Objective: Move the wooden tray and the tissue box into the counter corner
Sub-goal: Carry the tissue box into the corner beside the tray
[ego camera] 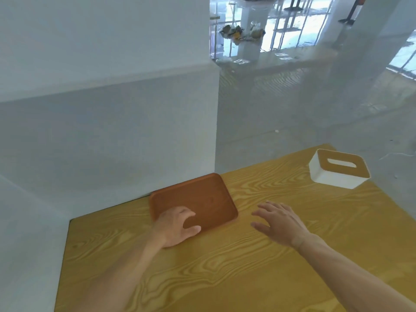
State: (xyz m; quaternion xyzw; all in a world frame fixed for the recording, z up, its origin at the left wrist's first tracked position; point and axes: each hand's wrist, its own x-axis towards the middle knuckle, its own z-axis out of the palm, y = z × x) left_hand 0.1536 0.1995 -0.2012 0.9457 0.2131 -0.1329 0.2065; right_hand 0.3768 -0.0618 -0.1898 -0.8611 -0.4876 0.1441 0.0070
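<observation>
A flat reddish-brown wooden tray (198,197) lies on the yellow wood-grain counter (225,266), its far edge close to the white wall. My left hand (177,226) grips the tray's near left corner, fingers curled over the rim and thumb along the near edge. To the right of the tray my right hand (279,221) hovers with fingers spread, holding nothing. A white tissue box (337,170) with a wooden lid and an oval slot stands at the far right of the counter, well apart from both hands.
White walls (112,143) close off the counter at the back and left, meeting in a corner at about (69,219). A glass pane (315,109) rises behind the right part of the counter. Bare counter lies left of the tray.
</observation>
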